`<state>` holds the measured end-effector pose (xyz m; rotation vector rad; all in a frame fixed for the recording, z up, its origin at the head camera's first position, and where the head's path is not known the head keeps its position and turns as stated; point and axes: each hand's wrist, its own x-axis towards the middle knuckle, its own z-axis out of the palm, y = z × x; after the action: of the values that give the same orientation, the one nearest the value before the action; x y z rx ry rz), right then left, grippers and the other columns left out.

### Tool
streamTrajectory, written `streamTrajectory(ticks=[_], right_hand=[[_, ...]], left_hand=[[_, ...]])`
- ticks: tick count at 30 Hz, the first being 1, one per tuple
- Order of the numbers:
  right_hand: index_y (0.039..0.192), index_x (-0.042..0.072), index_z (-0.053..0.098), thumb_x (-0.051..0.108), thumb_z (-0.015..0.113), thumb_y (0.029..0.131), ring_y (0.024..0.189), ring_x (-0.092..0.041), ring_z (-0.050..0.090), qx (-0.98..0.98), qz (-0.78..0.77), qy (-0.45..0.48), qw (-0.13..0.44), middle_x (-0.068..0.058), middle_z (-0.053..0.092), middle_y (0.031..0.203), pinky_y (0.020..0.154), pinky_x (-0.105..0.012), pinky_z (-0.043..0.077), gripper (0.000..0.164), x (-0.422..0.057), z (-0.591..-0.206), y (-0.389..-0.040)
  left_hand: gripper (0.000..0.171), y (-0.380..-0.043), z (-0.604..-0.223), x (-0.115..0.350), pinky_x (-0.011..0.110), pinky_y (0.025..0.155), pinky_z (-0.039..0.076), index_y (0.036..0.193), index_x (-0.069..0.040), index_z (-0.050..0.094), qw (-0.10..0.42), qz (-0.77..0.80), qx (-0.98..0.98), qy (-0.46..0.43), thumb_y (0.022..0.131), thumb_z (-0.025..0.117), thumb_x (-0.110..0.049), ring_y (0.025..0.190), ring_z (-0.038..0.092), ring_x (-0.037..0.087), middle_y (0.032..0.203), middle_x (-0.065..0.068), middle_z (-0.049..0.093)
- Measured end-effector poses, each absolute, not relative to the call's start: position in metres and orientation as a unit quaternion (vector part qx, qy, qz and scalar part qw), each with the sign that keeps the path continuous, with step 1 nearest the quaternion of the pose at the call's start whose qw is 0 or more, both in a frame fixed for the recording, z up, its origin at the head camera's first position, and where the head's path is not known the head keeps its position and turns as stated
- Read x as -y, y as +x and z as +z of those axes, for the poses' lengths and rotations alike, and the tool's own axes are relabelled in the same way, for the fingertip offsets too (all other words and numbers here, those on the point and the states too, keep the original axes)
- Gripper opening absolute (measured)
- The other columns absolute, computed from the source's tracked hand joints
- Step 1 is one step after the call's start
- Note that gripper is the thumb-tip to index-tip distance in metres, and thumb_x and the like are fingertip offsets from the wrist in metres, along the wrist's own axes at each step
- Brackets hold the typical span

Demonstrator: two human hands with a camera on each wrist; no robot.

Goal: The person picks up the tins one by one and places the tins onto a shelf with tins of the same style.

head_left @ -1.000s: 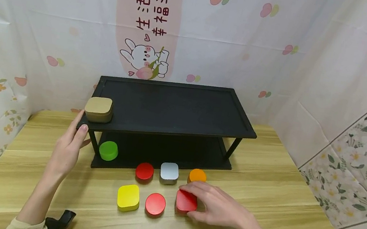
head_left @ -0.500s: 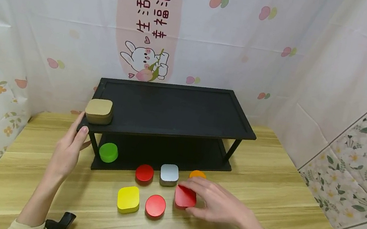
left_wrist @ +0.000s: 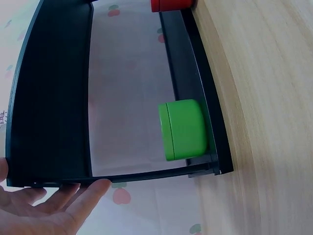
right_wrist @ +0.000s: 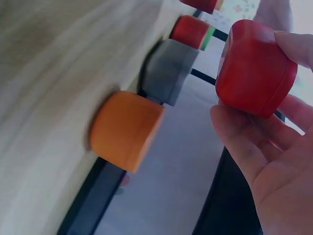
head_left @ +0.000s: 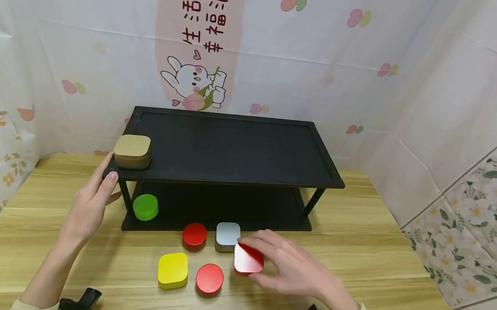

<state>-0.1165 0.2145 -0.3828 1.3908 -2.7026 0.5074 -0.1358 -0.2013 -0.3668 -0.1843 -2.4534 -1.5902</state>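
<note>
My right hand (head_left: 286, 265) grips a red rounded-square box (head_left: 248, 260) between thumb and fingers; in the right wrist view the red box (right_wrist: 257, 68) is off the tabletop. It hides the orange round box in the head view, though the orange box (right_wrist: 126, 128) shows in the right wrist view. Just left of the held box are a silver-grey square box (head_left: 227, 236) and a dark red round box (head_left: 194, 236). My left hand (head_left: 91, 205) holds the left front corner of the black two-tier shelf (head_left: 235, 147), beside a tan box (head_left: 133, 151) on its top.
A green round box (head_left: 145, 207) sits on the lower tier's left end. Nearer me on the wooden table (head_left: 119, 276) are a yellow square box (head_left: 172, 270) and another red round box (head_left: 209, 279). A printed curtain (head_left: 293, 64) hangs behind the shelf.
My right hand has moved the red square box up and a little left toward the grey box, and now covers the orange box. The left hand stays on the shelf corner.
</note>
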Motion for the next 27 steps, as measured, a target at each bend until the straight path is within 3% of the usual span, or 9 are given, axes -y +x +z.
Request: streamTrajectory(ticks=[13,27], right_hand=[[0.141,0.017,0.060,0.025,0.080,0.089,0.116,-0.012,0.061,0.866,0.188,0.459,0.059,0.003,0.063,0.134,0.088,-0.022,0.060,0.057,-0.204,-0.356,-0.125],[0.143,0.019,0.060,0.029,0.078,0.090,0.119,-0.011,0.060,0.860,0.200,0.461,0.084,0.003,0.062,0.138,0.088,-0.022,0.059,0.057,-0.198,-0.327,-0.133]], left_hand=[[0.057,-0.135,-0.367,0.202,-0.004,0.088,0.045,0.166,-0.032,0.010,0.102,-0.539,0.833,-0.065,0.113,0.030,-0.040,0.149,0.035,0.049,0.173,0.011,0.016],[0.057,-0.136,-0.366,0.203,-0.004,0.088,0.045,0.166,-0.032,0.011,0.106,-0.542,0.831,-0.073,0.113,0.030,-0.040,0.148,0.036,0.050,0.173,0.011,0.016]])
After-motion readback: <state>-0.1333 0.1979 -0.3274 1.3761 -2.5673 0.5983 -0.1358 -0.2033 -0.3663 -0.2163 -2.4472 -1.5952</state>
